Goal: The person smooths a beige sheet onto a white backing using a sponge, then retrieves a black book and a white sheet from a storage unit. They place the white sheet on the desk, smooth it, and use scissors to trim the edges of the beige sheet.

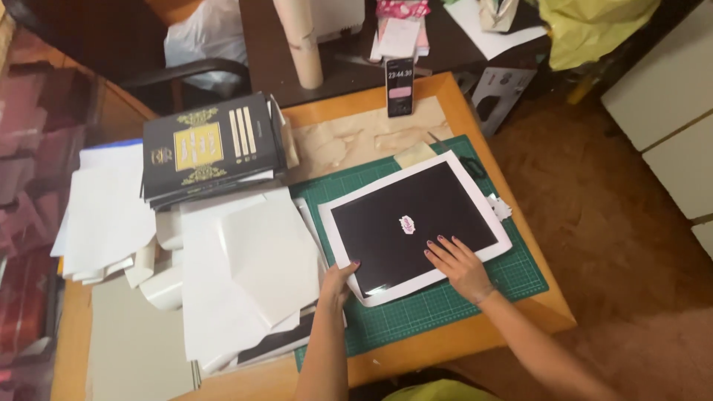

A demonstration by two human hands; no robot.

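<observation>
From the head view, the step in hand looks like squaring a black sheet (412, 219) on its white backing board (496, 223), which lies tilted on the green cutting mat (445, 301) at the desk's right end. The left hand (338, 286) grips the board's lower-left corner, thumb curled over the edge and fingers hidden beneath. The right hand (460, 263) lies flat on the sheet's lower right part, its fingers spread and holding nothing, only pressing down. Any next move calls for even pressure and a steady corner hold, since the sheet could slip or crease. The sheet is glossy black, rectangular, with 1 small pink-and-white sticker (408, 224) near its middle and a white border all round. Left of the mat lie loose white papers (245, 275) and a stack of black boxes (208, 145); a phone (399, 87) stands behind.
</observation>
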